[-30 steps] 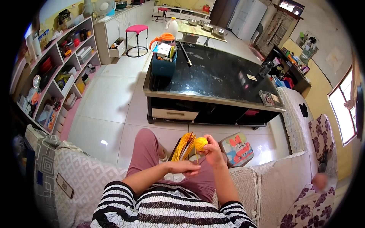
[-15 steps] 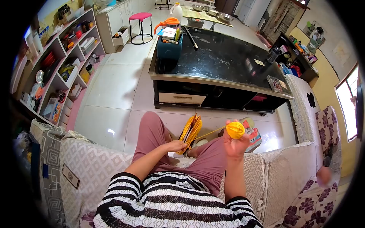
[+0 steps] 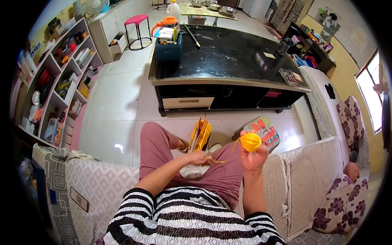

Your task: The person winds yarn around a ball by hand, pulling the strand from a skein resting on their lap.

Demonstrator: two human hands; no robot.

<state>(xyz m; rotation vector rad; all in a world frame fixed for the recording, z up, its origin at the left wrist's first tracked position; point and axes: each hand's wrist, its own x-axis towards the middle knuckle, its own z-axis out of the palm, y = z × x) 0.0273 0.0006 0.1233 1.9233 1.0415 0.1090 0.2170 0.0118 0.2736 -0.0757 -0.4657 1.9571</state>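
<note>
Yellow yarn ball (image 3: 250, 142), gripped in curled right fingers (image 3: 262, 152), strand (image 3: 222, 162) pinched by left fingers (image 3: 206, 158)

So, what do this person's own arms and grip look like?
The left sleeve and right sleeve are knitted, in black and white stripes with an openwork texture, each ending in a black edge near the elbow. The left grip and right grip are ordinary human hands without gloves; no watch or bracelet shows.

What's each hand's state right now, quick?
Left hand: closed on the yellow yarn strand.
Right hand: holding the yellow yarn ball.
</note>
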